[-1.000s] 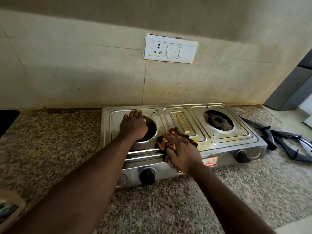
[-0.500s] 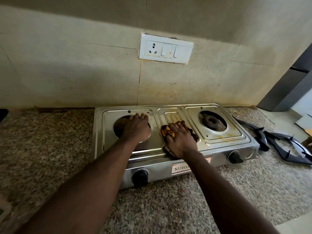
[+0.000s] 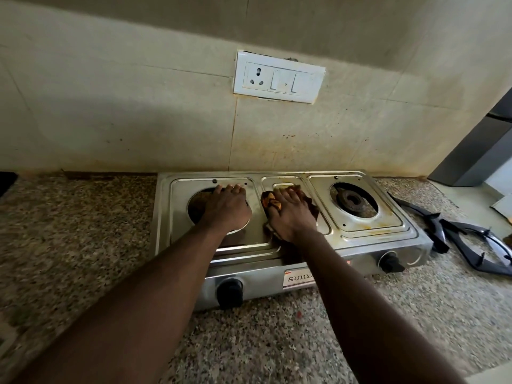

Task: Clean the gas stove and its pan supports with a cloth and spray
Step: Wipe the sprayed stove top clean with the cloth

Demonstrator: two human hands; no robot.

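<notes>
A steel two-burner gas stove (image 3: 368, 231) stands on a speckled granite counter against the wall. My left hand (image 3: 227, 209) lies flat over the left burner opening, fingers stretched toward the back. My right hand (image 3: 291, 214) presses a dark orange-patterned cloth (image 3: 311, 206) onto the middle panel of the stove top, fingers spread over it. The right burner (image 3: 353, 202) is bare, ringed by yellow stains. Two black pan supports (image 3: 471, 239) lie on the counter to the right of the stove. No spray bottle is in view.
A white socket and switch plate (image 3: 278, 77) hangs on the stained tiled wall above the stove. Two black knobs (image 3: 230, 292) sit on the stove front. A grey appliance (image 3: 479, 151) stands at the far right. Granite counter (image 3: 83, 231) stretches left of the stove.
My right hand has slid the cloth from the stove's front edge back onto the middle panel. My left hand has shifted slightly toward the rear over the left burner opening.
</notes>
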